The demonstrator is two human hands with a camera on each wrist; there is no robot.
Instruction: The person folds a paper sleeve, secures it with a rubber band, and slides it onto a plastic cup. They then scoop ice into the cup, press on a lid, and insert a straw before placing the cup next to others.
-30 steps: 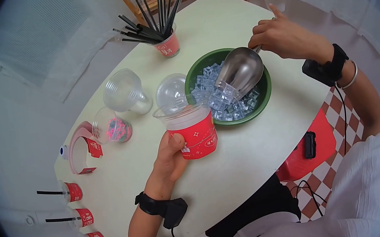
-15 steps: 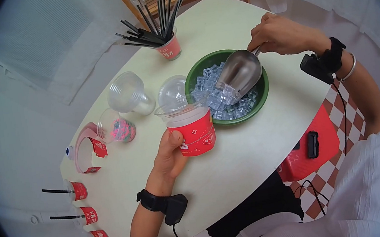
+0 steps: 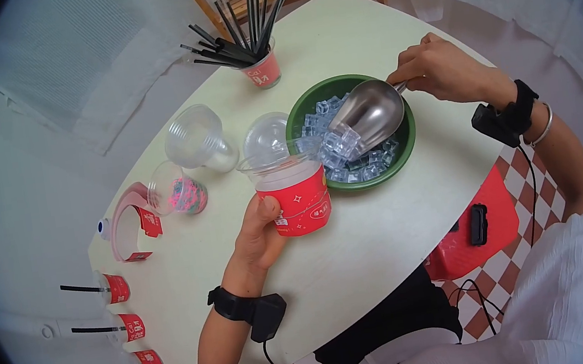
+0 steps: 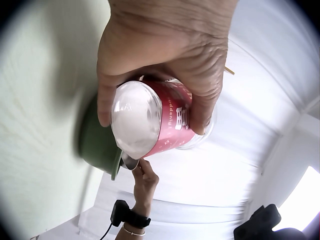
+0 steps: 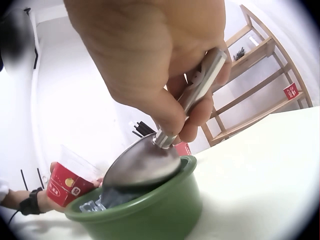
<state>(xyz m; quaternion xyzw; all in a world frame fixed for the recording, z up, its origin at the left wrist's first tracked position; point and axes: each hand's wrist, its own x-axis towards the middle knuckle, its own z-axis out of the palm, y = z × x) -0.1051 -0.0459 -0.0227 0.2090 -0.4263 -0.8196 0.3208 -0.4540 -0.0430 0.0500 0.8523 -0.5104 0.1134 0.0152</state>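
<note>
My left hand [image 3: 258,238] grips a clear plastic cup [image 3: 299,199] with a red printed sleeve, thumb across its front. The cup looks whitish inside and tilts toward the bowl in the head view. With curled fingers my right hand [image 3: 442,70] holds the handle of a metal scoop [image 3: 373,110]. In the right wrist view the handle [image 5: 202,85] runs up between thumb and fingers. The scoop lies low over a green bowl [image 3: 409,138] of clear ice cubes [image 3: 371,168], with several cubes at its mouth, close beside the cup's rim.
A clear lid [image 3: 267,137] lies left of the bowl, beside stacked clear cups [image 3: 195,137] and a cup with pink and green bits [image 3: 186,196]. Behind stands a cup of black straws [image 3: 264,73]. Several red-sleeved cups with straws [image 3: 132,326] line the left edge, near a pink headband [image 3: 121,226].
My right index finger, raised earlier, has come down to the handle. The scoop's mouth now carries a heap of cubes lifted slightly toward the cup. My left hand keeps its hold.
</note>
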